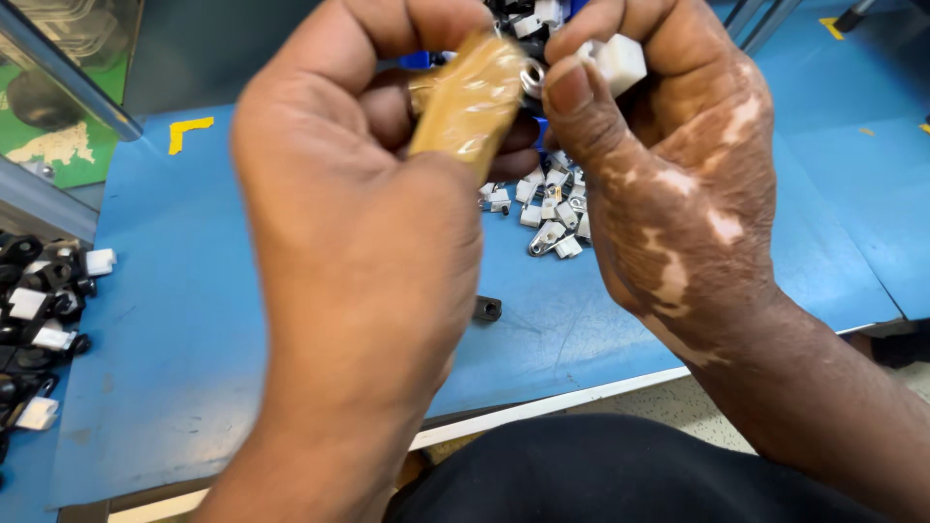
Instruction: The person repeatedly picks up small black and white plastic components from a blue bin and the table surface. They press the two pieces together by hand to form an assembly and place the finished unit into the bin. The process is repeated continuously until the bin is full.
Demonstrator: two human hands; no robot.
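Note:
My left hand is closed around a tool with a tan tape-wrapped handle whose metal tip meets a small part at top centre. My right hand pinches a small white plastic block with a round metal piece against that tip. Both hands are held close together above the blue table. What lies between the palms is hidden.
Small white and metal clips lie in a loose pile beneath my hands. One black piece rests alone nearer the table edge. Black and white parts are heaped at the far left. A yellow corner mark sits behind them.

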